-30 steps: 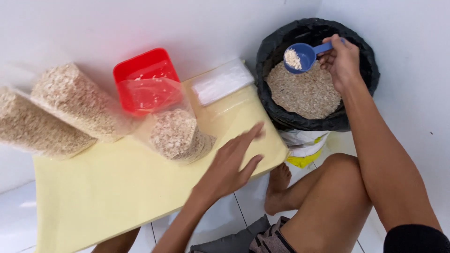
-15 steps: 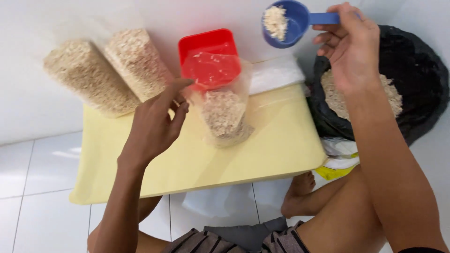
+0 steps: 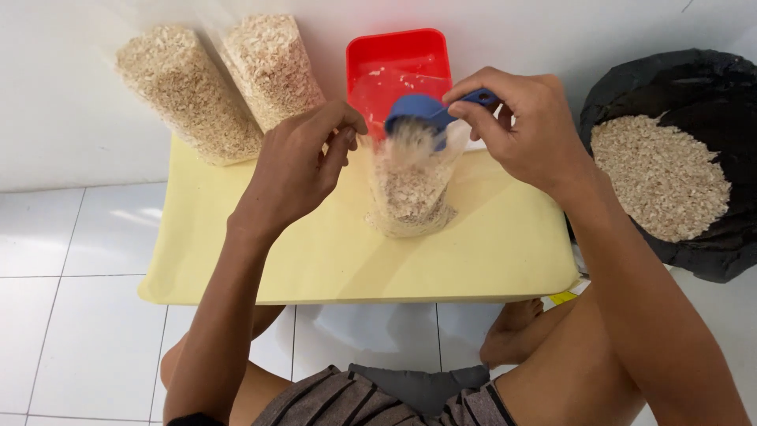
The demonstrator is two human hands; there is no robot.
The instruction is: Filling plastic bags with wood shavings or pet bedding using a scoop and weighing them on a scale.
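I see the pale yellow bench (image 3: pixel 260 260) over the white tiled floor (image 3: pixel 71 300). At the far right stands a black sack (image 3: pixel 710 79), open and full of flakes. Two filled clear bags (image 3: pixel 189 91) lean on the wall at the far left, beside a red tub (image 3: pixel 398 67). In the middle of the bench stands a small clear bag (image 3: pixel 410 193), partly filled. My left hand (image 3: pixel 296 170) pinches its upper edge with closed grip. My right hand (image 3: pixel 520 130) has its grip closed around the handle of a blue scoop (image 3: pixel 418 110), tilted over the bag mouth, with flakes falling in.
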